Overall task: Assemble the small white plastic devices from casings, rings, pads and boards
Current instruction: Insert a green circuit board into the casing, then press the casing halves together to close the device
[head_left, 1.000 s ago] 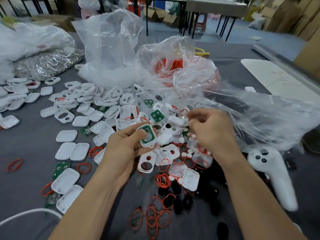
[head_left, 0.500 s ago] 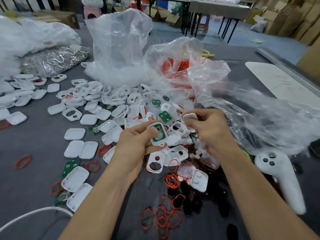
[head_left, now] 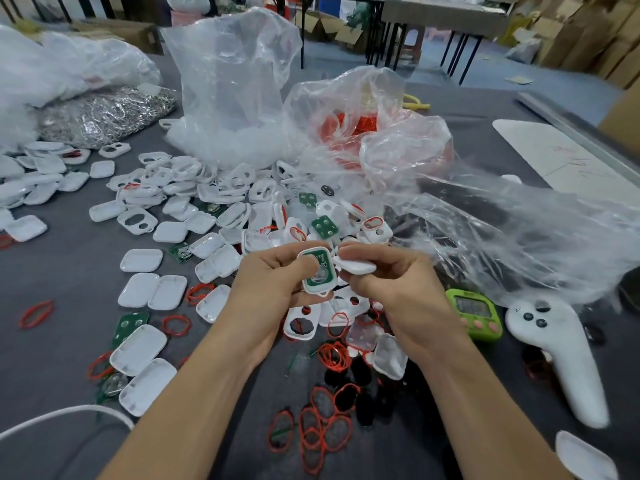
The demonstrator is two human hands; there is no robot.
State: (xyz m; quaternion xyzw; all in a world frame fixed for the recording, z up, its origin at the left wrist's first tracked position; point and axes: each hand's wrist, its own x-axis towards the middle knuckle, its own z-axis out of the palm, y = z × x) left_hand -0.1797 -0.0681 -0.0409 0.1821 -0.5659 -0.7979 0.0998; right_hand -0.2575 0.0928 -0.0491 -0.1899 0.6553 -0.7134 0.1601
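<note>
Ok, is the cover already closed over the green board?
No, the right hand holds the white cover beside the casing in the left hand, and the green board inside it shows uncovered.

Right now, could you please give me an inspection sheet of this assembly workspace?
Surface: grey table, largely covered with parts.
Job's things: casing with green board in the left hand; white cover in the right hand, beside it; loose white casings heaped behind; red rings, black pads and green boards scattered.
Clutter: clear plastic bags, bag of silvery metal parts, green timer, white controller.
Grippers: left hand grips the casing, thumb over the board; right hand pinches the cover.
Cables: white cable at the near left edge.
Surroundings: cardboard boxes and black-legged tables behind.
</note>
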